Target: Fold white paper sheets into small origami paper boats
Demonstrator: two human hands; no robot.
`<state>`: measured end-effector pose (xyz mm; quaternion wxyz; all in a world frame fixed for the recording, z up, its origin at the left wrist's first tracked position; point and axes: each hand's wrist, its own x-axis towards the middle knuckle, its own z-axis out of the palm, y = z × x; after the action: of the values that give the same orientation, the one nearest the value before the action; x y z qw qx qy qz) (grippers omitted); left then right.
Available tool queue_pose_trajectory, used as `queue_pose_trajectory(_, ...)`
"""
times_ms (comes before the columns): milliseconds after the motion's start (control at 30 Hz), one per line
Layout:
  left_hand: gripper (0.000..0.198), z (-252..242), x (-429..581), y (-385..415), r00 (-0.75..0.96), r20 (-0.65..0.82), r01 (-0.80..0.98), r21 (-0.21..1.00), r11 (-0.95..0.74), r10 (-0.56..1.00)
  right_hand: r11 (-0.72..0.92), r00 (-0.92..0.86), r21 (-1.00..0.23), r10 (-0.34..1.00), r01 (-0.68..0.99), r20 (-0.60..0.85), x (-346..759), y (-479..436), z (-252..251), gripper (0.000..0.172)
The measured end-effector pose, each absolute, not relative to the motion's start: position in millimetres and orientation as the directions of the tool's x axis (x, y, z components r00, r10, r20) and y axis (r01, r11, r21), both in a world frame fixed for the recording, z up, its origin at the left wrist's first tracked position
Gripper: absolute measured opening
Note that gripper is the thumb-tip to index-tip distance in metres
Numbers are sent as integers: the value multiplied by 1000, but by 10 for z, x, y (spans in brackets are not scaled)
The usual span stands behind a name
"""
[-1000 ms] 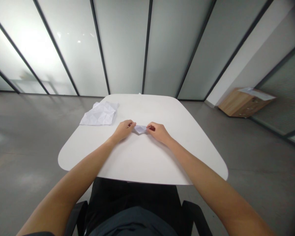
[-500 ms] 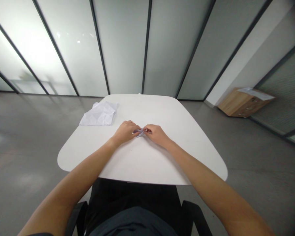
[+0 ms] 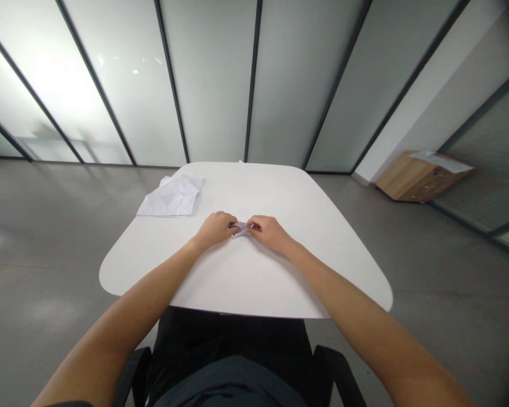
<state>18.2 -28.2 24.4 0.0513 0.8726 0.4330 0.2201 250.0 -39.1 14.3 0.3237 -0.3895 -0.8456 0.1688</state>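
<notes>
A small piece of folded paper (image 3: 240,232), pale with a violet tint, is held between both hands over the middle of the white table (image 3: 254,282). My left hand (image 3: 218,228) pinches its left side, thumb and fingers closed on it. On the right side, the fingertips of my right hand (image 3: 270,232) are closed on the same paper. The fingers cover much of it, so its exact shape cannot be made out.
Creased white sheets (image 3: 172,196) lie at the table's back left edge. A wooden cabinet (image 3: 419,176) with papers on top stands on the floor at the right. Chair armrests flank my lap, and frosted glass panels stand behind the table.
My left hand has shifted slightly, its fingers drawn in a little, and more of the folded paper shows between the hands. My right hand has barely moved.
</notes>
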Motion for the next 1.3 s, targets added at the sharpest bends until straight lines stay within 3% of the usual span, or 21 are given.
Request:
queue_pose_trajectory(267, 52, 158, 73, -179, 566, 320, 598, 474, -646, 759, 548, -378, -624, 836, 557, 397, 2572, -329, 97, 7)
queue_pose_trajectory(433, 36, 138, 95, -169, 463, 355, 580, 572, -580, 812, 509, -289, -671, 860, 539, 420, 2543, -336, 112, 9)
queue_pose_trajectory(533, 40, 145, 113, -171, 371, 404, 528, 648, -548, 836, 483, -247, -713, 875, 509, 417, 2523, -358, 130, 9)
queue_pose_trajectory(667, 58, 173, 123, -200, 308, 476, 497, 658, -566, 824, 467, -288, -761, 883, 449, 372, 2506, -386, 120, 23)
queue_pose_trajectory(900, 69, 213, 169, -267, 322, 516, 494, 624, -606, 794, 410, -290, -801, 907, 437, 306, 2465, -403, 91, 45)
queue_pose_trajectory(1133, 69, 173, 179, -242, 298, 345, 430, 784, -448, 890, 444, -284, -749, 895, 491, 344, 2475, -404, 136, 28)
queue_pose_trajectory(1300, 50, 147, 167, -226, 324, 299, 436, 795, -422, 898, 470, -292, -748, 882, 469, 371, 2496, -396, 127, 16)
